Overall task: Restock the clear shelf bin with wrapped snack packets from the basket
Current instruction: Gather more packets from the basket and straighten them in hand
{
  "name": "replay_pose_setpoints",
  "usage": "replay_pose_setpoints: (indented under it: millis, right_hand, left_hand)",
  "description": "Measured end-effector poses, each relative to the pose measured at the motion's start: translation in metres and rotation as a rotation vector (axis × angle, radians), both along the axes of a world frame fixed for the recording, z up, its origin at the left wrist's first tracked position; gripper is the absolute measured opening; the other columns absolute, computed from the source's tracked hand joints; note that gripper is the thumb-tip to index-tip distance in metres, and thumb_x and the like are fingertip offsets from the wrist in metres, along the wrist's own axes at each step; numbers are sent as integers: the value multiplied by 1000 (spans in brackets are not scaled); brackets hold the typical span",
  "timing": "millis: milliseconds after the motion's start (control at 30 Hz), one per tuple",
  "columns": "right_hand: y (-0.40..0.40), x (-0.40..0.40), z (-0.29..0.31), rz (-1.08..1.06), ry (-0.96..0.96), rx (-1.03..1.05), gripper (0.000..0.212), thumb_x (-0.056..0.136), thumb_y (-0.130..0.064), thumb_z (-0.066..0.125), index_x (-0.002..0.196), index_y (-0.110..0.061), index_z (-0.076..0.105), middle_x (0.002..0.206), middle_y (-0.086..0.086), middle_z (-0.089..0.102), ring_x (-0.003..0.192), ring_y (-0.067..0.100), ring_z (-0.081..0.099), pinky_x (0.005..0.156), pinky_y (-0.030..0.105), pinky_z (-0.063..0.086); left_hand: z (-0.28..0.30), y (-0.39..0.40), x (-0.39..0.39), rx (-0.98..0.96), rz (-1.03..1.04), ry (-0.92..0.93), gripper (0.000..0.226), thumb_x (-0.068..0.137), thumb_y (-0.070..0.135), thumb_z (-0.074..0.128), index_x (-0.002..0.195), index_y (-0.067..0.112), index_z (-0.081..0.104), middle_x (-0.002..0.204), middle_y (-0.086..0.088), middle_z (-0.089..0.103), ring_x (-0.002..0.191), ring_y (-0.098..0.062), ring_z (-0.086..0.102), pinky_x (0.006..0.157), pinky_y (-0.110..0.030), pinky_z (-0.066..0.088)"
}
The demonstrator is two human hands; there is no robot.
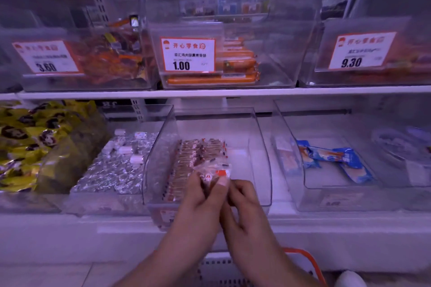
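Both hands meet over the clear plastic shelf bin (261,154): the left hand (205,196) and the right hand (245,200) together pinch a crinkly clear wrapped snack packet (215,171) with a red-and-white end. Just beyond that grip, rows of brownish wrapped packets (196,156) line the bin's left side. Below the wrists, a white basket with an orange handle (307,261). Above, a white-and-orange price tag (187,55) reads 1.00.

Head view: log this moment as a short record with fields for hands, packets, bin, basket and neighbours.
hands: left hand and right hand both grip one wrapped packet at the bin's front
bin: clear bin, rows of packets on its left side, right side bare
basket: white basket with orange handle, below the forearms
neighbours: silver packets left, blue packets right
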State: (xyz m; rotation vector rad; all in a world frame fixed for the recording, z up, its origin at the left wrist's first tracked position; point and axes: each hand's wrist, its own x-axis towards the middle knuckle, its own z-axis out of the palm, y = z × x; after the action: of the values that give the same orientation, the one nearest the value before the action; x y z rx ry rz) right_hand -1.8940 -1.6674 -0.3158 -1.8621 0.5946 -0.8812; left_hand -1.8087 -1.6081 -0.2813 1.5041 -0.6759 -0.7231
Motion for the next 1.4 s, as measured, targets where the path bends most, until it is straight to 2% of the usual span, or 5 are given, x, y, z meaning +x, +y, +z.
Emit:
replay_pose_setpoints:
  millis: [233, 533, 867, 1100, 1400]
  right_hand:
    - [-48, -20, 27, -191, 201, -485, 54, 100, -50, 30, 143, -21, 46, 121, -11, 41, 119, 6, 38, 101, 17, 32]
    - [-95, -32, -2, -370, 162, -284, 43, 98, -37, 42, 131, -16, 59, 123, -8, 48, 125, 3, 43, 102, 2, 21]
    - [-95, -34, -12, -255, 161, -38, 52, 86, -57, 39, 120, -28, 65, 112, -19, 56, 104, -5, 57, 86, 11, 44]
    - [-89, -36, -11, -254, 120, -5, 56, 83, -56, 40, 123, -25, 64, 111, -21, 56, 104, -5, 58, 82, 7, 43]
    - [-87, -32, -19, -297, 136, -56, 39, 96, -34, 48, 130, -18, 62, 113, -16, 55, 101, -6, 57, 84, 11, 45]
  left_hand:
    - [26, -63, 58, -19, -438, -82, 16, 93, 14, 65, 108, 8, 61, 90, -3, 72, 84, -11, 69, 72, -22, 55]
    - [-49, -207, 116, 477, -548, -1530, 80, 93, 16, 60, 158, 17, 13, 152, -14, 36, 129, -38, 46, 106, -41, 35]
    - [-84, -233, 122, 598, -652, -1717, 62, 101, 44, 37, 150, 8, 26, 150, -15, 38, 135, -34, 39, 111, -47, 31]
    - [-70, -228, 128, 518, -499, -1757, 69, 79, 53, 67, 137, 19, 48, 129, -6, 52, 120, -29, 50, 103, -40, 35]
    - [-69, -232, 121, 579, -412, -1795, 36, 85, 29, 65, 120, 20, 60, 118, -5, 59, 111, -29, 56, 100, -40, 35]
